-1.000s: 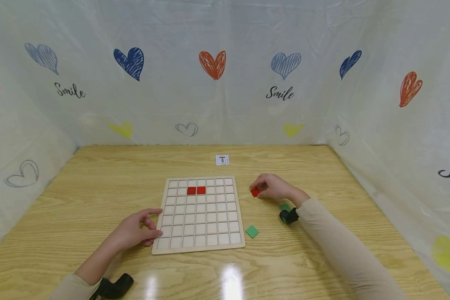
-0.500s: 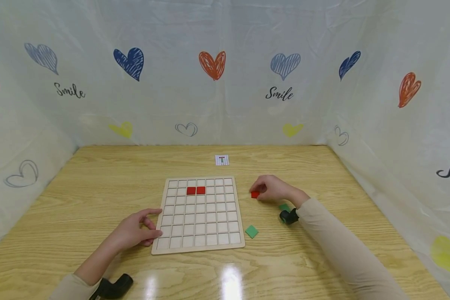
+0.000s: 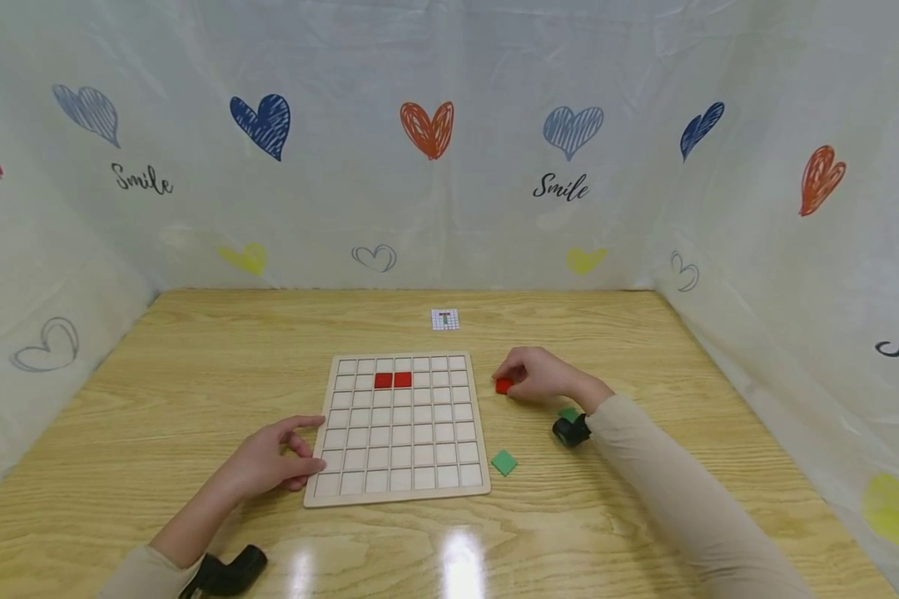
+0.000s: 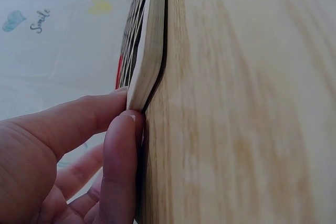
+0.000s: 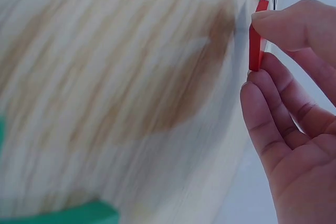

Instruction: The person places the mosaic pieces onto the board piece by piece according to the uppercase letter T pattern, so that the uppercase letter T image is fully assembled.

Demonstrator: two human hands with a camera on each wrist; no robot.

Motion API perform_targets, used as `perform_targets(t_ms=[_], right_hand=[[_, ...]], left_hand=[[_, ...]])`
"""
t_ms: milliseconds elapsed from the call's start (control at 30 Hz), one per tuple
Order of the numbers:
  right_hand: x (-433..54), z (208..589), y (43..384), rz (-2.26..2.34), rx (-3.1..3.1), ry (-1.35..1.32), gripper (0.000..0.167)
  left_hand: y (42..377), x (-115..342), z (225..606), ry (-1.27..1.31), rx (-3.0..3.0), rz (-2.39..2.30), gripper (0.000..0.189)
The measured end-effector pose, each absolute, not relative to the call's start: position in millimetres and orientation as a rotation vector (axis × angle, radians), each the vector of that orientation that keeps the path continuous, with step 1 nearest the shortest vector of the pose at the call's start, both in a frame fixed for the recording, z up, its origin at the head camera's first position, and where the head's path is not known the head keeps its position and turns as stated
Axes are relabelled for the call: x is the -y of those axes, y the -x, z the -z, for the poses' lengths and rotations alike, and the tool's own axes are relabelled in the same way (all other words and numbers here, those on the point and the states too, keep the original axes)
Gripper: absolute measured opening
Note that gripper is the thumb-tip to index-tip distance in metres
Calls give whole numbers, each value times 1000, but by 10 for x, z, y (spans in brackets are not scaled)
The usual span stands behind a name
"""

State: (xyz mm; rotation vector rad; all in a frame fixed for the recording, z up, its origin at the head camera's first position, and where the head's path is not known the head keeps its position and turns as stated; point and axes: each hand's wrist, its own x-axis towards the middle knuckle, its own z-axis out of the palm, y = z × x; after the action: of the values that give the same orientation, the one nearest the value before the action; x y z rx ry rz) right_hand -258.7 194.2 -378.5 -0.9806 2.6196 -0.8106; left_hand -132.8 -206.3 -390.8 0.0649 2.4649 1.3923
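Note:
A pale wooden grid board (image 3: 389,499) lies flat on the table, with two red square tiles (image 3: 393,380) side by side in its second row from the far edge. My left hand (image 3: 265,457) touches the board's left side with the tips of index finger and thumb; the left wrist view shows them right at the wooden edge (image 4: 149,51). Just right of the board, my right hand (image 3: 543,374) pinches a red square tile (image 5: 255,35) between thumb and fingers. That tile stands close over the table in the head view.
One green tile (image 3: 504,462) lies right of the board's near corner. Another green tile (image 3: 568,413) is partly hidden by the black wrist camera (image 3: 569,432). A small printed card (image 3: 445,319) lies behind the board. White heart-printed sheeting (image 3: 449,216) encloses the table.
My right hand has shifted slightly left toward the board with the red tile. The left hand and the board stay in place.

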Motion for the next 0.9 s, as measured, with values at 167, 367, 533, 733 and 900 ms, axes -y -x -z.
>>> perform_targets(t_ms=[167,367,533,733,900], right_hand=[[-1876,3758,2595,809,-2614,1015,26],[-1794,3732,2611,816,-2610,1026,27],[-1729,3696,2622,857,-2582,1045,28],[-1640,3674,2631,851,-2582,1054,28],[-1559,3651,2625,858,-2577,1056,29]], left_hand=[[1310,2061,3910,-75,-2460,-1393,70],[1316,2068,3924,-73,-2459,-1391,70],[1325,2070,3929,-76,-2459,-1394,70],[1334,2069,3928,-71,-2477,-1387,70],[1332,2066,3924,-74,-2475,-1385,70]])
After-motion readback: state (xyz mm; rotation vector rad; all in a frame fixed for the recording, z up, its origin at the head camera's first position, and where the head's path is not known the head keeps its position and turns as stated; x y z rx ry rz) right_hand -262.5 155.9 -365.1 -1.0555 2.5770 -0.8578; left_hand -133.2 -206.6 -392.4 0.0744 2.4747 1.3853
